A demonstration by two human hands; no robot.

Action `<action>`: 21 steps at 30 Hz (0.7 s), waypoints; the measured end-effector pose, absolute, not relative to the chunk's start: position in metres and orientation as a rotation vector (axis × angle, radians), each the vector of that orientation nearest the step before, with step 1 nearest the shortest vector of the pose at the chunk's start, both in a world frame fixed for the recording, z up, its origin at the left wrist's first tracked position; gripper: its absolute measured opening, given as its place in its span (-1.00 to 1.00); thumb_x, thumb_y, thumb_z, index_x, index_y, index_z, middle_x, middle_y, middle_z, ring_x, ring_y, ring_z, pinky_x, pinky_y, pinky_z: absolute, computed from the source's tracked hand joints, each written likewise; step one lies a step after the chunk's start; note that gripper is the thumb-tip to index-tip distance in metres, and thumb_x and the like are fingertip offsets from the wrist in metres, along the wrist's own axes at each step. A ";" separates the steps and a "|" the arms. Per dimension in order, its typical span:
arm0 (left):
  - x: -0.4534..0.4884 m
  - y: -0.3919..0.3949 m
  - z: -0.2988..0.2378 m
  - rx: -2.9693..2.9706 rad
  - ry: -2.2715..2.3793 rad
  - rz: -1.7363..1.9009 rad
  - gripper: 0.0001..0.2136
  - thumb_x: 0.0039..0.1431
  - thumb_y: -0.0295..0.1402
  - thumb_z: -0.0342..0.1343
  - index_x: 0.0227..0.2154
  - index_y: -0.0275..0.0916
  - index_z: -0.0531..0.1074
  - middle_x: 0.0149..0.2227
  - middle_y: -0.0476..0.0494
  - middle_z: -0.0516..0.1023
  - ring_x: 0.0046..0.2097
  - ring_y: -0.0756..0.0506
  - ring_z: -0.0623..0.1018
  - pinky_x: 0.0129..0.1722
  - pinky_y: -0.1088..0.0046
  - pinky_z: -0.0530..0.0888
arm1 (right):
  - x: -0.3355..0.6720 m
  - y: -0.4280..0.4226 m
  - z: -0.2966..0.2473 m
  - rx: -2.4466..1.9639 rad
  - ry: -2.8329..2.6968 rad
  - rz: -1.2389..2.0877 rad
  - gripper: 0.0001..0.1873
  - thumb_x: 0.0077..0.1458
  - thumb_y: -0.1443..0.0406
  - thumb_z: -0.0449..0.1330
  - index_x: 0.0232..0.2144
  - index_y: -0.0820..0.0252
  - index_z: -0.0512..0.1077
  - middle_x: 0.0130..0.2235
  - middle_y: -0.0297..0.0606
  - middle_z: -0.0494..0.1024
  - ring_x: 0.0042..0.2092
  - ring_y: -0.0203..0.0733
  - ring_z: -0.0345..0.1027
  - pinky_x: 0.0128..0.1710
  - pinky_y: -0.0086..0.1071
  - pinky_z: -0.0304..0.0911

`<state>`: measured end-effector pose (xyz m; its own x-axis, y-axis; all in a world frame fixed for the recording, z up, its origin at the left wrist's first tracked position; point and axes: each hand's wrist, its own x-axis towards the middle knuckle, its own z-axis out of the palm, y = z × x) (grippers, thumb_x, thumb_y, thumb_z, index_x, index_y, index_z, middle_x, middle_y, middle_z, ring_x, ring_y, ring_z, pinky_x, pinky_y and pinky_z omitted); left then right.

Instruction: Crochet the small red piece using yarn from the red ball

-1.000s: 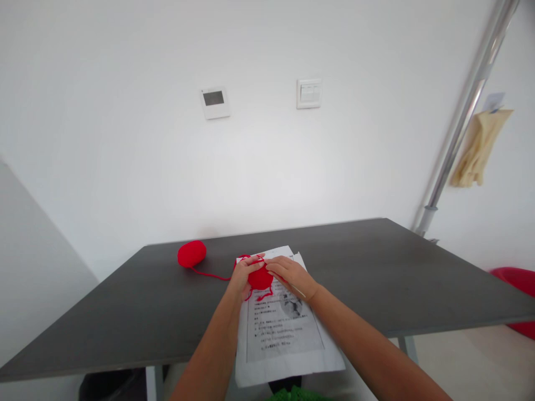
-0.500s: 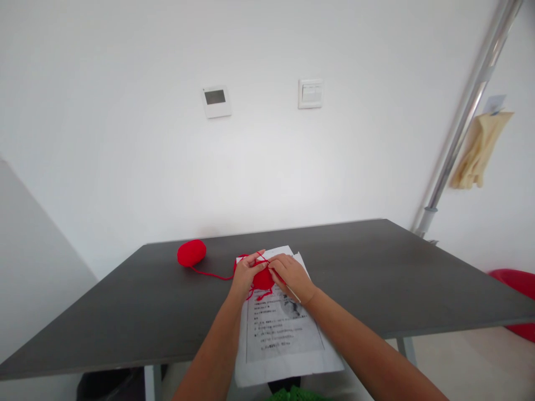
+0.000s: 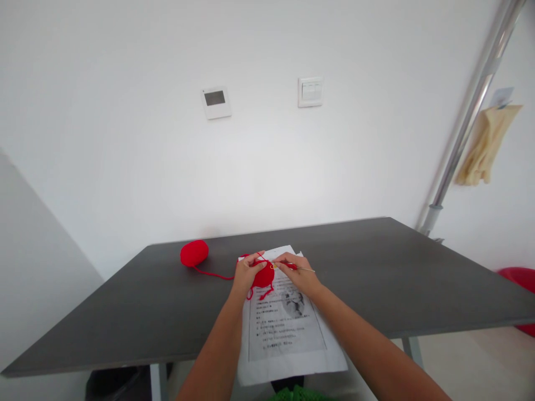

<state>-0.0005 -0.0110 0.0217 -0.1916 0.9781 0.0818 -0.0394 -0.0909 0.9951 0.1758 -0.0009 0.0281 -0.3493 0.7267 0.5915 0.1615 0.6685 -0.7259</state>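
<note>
My left hand (image 3: 248,273) pinches a small red crocheted piece (image 3: 263,277), with a strand of yarn running up over its fingers. Loose red tails hang from the lower edge of the piece. My right hand (image 3: 295,270) is closed around a crochet hook (image 3: 307,269) with a red grip, its thin metal end pointing right. The hook's tip lies by the edge of the piece, near a small yellow bit (image 3: 273,266). A ball of red yarn (image 3: 194,253) rests at the table's back left, its strand leading to my left hand.
Printed sheets of paper (image 3: 288,340) lie under my hands and overhang the near edge of the dark table (image 3: 376,278). A red chair (image 3: 516,275) stands at the right. Below the table at left is a black bin (image 3: 119,381). Yellowish gloves (image 3: 487,147) hang on the wall.
My right hand has turned, so the hook that slanted down toward the wrist now lies nearly level. The yellow bit at the piece's edge has come into sight. My left hand keeps its grip.
</note>
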 end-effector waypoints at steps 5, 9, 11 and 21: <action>-0.002 -0.010 0.021 1.094 1.221 1.398 -0.59 -0.30 -0.37 0.31 -0.24 -0.29 0.53 -0.41 -0.12 0.60 -0.42 -0.07 0.53 -0.40 0.47 0.41 | 0.180 0.003 0.033 -0.707 -1.746 0.869 -0.84 0.03 0.24 0.18 -0.45 0.20 0.49 -0.45 -0.30 0.54 -0.37 -0.23 0.40 -0.33 -0.39 0.28; -0.002 -0.010 0.021 1.064 1.201 1.384 -0.59 -0.32 -0.37 0.32 -0.27 -0.30 0.54 -0.43 -0.14 0.60 -0.44 -0.07 0.52 -0.42 0.46 0.40 | 0.184 0.005 0.035 -0.688 -1.810 0.869 -0.85 0.04 0.24 0.18 -0.44 0.19 0.50 -0.43 -0.29 0.56 -0.36 -0.22 0.40 -0.31 -0.38 0.28; -0.003 -0.010 0.021 1.054 1.194 1.389 -0.60 -0.33 -0.37 0.32 -0.28 -0.30 0.54 -0.43 -0.14 0.59 -0.45 -0.06 0.52 -0.42 0.46 0.39 | 0.186 0.006 0.036 -0.684 -1.839 0.856 -0.86 0.04 0.25 0.18 -0.45 0.19 0.50 -0.43 -0.30 0.56 -0.35 -0.22 0.40 -0.31 -0.38 0.27; 0.000 -0.013 0.023 1.002 1.161 1.381 -0.60 -0.35 -0.38 0.32 -0.29 -0.29 0.54 -0.48 -0.09 0.57 -0.48 -0.04 0.50 -0.45 0.48 0.38 | 0.190 0.004 0.042 -0.632 -1.829 0.932 -0.88 0.02 0.29 0.19 -0.48 0.21 0.50 -0.44 -0.28 0.56 -0.36 -0.22 0.41 -0.31 -0.38 0.28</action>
<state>0.0000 -0.0131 0.0228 -0.1258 0.9919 -0.0169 -0.1873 -0.0070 0.9823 0.1899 0.0044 0.0419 -0.4113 0.7511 0.5163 0.0237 0.5751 -0.8177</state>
